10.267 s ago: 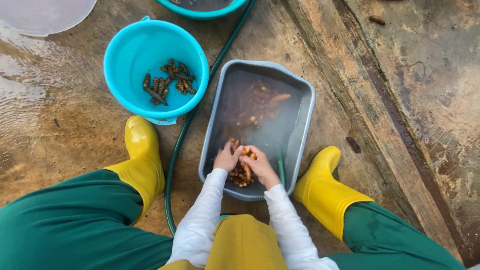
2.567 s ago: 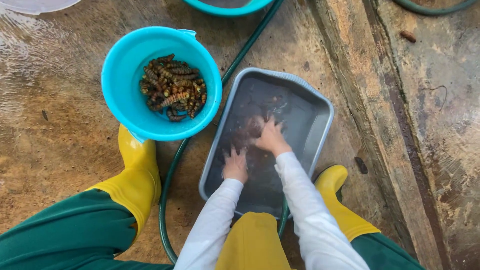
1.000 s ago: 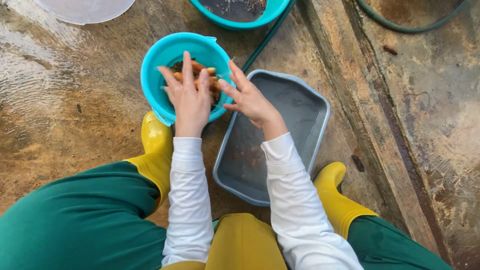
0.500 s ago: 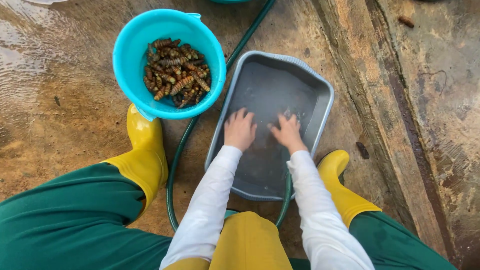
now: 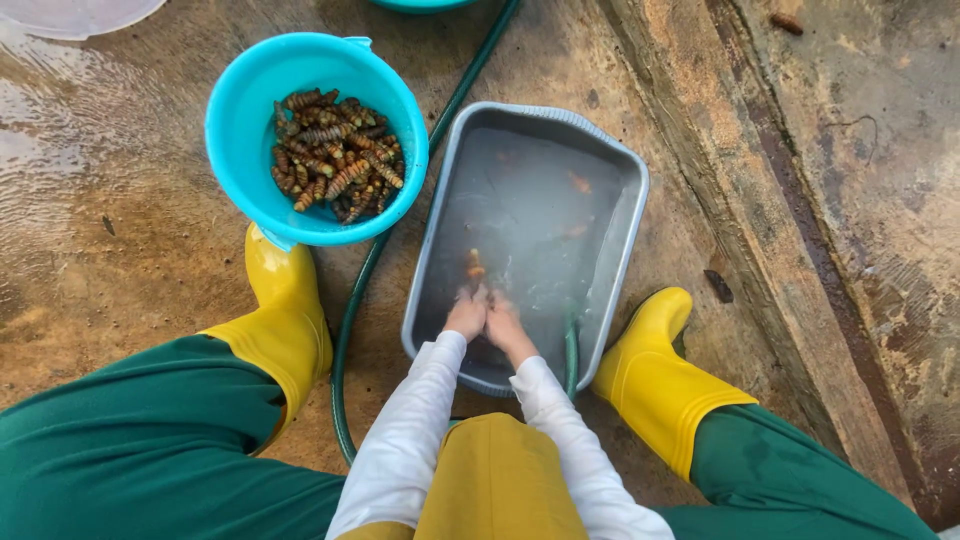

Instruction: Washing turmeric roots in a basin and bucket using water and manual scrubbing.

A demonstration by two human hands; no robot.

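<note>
Hands meet low in the grey rectangular tub (image 5: 610, 290) of cloudy water: the left hand (image 5: 466, 312) and right hand (image 5: 503, 322) press together, fingers curled around a small orange-brown ridged piece (image 5: 473, 266). Washing looks under way. Washed pieces (image 5: 335, 155) fill the turquoise bucket (image 5: 240, 140) by the left yellow boot (image 5: 285, 310); moving this piece there calls for a firm wet grip.

Inside the grey rectangular plastic tub (image 5: 610, 160), open water lay free from the joined hands toward twelve and one o'clock, broken only by a few small orange-brown pieces (image 5: 579, 183). At ten o'clock the round turquoise plastic bucket (image 5: 240, 130) blocked passage; the green garden hose (image 5: 352, 300) ran between them. Yellow rubber boots (image 5: 287, 310) hemmed both sides.
</note>
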